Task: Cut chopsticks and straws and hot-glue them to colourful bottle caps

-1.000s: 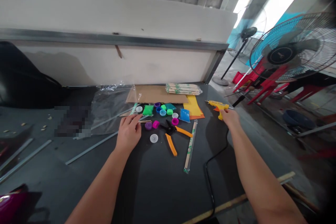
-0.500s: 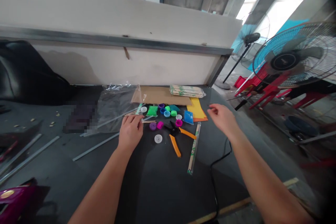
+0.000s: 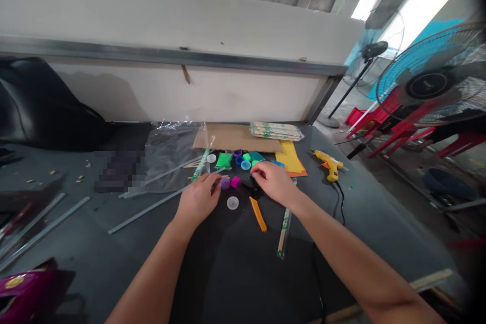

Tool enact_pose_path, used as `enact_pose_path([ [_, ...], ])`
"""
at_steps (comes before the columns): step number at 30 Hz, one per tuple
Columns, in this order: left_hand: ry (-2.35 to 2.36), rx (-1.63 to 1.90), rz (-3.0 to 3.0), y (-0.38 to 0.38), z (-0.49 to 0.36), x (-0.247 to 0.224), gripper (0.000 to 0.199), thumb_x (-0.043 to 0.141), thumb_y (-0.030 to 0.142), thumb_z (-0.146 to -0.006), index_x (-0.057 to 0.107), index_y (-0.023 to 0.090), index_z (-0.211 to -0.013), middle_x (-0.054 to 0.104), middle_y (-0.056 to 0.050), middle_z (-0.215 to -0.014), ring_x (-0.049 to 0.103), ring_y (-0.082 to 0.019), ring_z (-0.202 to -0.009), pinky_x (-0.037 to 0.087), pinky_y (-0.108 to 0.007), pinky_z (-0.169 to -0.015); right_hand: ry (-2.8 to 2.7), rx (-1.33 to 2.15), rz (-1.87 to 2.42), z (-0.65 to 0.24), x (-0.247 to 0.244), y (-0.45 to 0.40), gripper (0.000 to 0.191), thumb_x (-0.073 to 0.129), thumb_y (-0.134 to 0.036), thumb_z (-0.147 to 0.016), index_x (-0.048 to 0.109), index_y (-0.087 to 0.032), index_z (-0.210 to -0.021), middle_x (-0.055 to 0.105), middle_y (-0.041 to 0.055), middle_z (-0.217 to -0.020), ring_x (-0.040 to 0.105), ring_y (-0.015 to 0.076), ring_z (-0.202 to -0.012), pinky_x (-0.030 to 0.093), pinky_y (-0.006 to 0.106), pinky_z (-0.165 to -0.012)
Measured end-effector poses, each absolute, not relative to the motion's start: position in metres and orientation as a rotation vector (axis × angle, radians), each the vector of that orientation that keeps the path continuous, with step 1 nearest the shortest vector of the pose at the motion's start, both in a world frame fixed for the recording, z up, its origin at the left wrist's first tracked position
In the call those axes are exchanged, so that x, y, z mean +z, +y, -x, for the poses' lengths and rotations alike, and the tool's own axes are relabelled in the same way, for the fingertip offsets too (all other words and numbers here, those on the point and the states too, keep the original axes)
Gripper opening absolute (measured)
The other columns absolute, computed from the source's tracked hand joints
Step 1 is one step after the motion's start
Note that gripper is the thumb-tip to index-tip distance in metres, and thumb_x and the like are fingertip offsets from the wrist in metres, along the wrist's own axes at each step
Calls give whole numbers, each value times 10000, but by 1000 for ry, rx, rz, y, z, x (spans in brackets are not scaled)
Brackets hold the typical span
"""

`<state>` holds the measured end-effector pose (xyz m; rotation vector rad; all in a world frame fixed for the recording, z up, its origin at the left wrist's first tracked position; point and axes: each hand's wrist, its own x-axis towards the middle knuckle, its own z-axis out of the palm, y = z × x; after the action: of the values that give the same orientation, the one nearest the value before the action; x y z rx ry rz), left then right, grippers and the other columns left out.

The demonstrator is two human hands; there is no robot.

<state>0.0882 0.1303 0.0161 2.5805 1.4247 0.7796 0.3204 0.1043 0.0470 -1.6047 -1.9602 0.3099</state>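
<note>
Orange-handled pliers (image 3: 258, 214), black pivot — right hand (image 3: 274, 183) on top

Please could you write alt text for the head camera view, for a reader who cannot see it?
Two bare hands work over a dark workbench: the right hand covers the black head of orange-handled pliers, and the left hand is beside a purple cap. A yellow hot glue gun lies to the right.

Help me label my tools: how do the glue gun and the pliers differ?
The glue gun is yellow; the pliers are orange and black. The glue gun trails a black cord; the pliers show none. The right hand covers the pliers' head, not the glue gun. Both lie on the dark table.
</note>
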Motion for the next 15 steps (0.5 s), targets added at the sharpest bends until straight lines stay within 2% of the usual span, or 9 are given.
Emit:
enact_pose_path([
  [8, 1477, 603, -2582, 135, -97, 6, 353, 545, 319, -849, 571, 264, -1196, 662, -42, -1026, 646, -213, -888, 490, -306, -709, -1674, 249, 1533, -344, 16, 108, 175, 486, -203, -853, 620, -205, -965, 653, 52, -874, 609, 178, -756, 474, 291, -697],
  [15, 1537, 549, -2474, 136, -97, 7, 290, 523, 373, -865, 595, 270, -1126, 651, -30, -991, 641, -208, -852, 481, -309, -691, -1669, 235, 1540, -346, 19, 109, 177, 474, -193, -857, 616, -196, -961, 642, 48, -874, 578, 160, -690, 462, 279, -660],
])
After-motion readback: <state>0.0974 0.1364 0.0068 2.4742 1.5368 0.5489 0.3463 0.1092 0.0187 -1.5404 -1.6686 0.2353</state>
